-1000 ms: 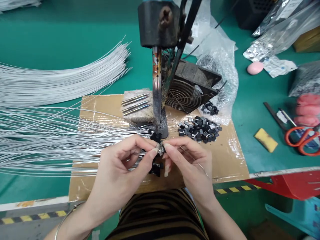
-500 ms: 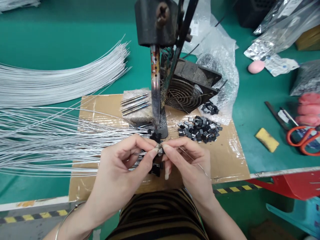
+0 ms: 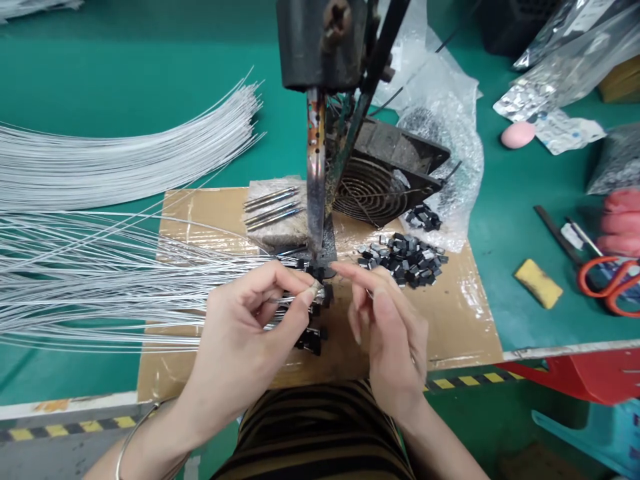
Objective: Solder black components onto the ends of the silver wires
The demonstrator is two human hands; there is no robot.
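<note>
My left hand [image 3: 250, 333] is closed in a pinch, thumb against index finger, over the ends of the white wires [image 3: 200, 280]. A tiny pale bit shows at its fingertips, too small to name. Several black end pieces [image 3: 311, 341] sit on the wire ends beneath and beside these fingers. To the right, my right hand [image 3: 393, 333] is raised with its index finger stretched out and the thumb apart; I see nothing held in it. The metal tip of a soldering iron [image 3: 316, 180] points down just above the black pieces.
A fan [image 3: 377, 190] leans behind the iron's stand. Loose small black parts [image 3: 407, 259] are heaped on the cardboard [image 3: 465, 320]. Metal rods lie on a pale block [image 3: 275, 230]. A wire bundle [image 3: 150, 167] is at left; a yellow sponge [image 3: 539, 283] and scissors [image 3: 607, 283] are at right.
My right hand has drawn back to the right from my left fingertips and its fingers have spread. My left hand keeps its pinch almost in place. The view has shifted slightly.
</note>
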